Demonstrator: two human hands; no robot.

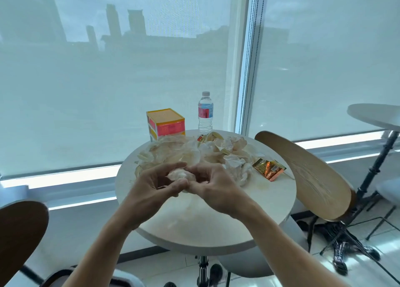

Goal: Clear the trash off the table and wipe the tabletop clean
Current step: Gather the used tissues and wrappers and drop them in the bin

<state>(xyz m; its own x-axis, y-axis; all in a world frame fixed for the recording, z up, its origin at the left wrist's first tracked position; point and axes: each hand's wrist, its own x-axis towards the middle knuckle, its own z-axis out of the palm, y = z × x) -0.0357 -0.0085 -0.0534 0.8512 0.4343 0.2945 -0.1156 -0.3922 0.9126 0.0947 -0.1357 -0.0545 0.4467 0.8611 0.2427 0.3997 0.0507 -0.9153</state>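
Trash covers the far half of the round white table (194, 226): a heap of crumpled tissues and peel-like scraps (190, 150) spreads from about ten o'clock across to two o'clock on the tabletop. At the near edge of that heap, close to the table's centre, both hands meet around one crumpled tissue wad (180, 175). The left hand (154, 184) comes in from seven o'clock with its fingers curled, the index finger arched over the top of the wad and the thumb under it. The right hand (213, 186) comes in from five o'clock, fingers bent inward and pinching the same wad from the other side; the fingertips of the two hands touch.

At three o'clock on the table an orange snack wrapper (269, 168) lies flat, just beside the heap, with a faint brownish stain (263, 184) on the tabletop next to it. At twelve o'clock a clear water bottle (205, 113) with a red and blue label stands upright, capped, at the far rim. At eleven o'clock an orange and pink carton (165, 123) stands just behind the heap.

A wooden chair back (307, 174) stands at the three o'clock side of the table, and another wooden chair back (20, 239) shows at eight o'clock.
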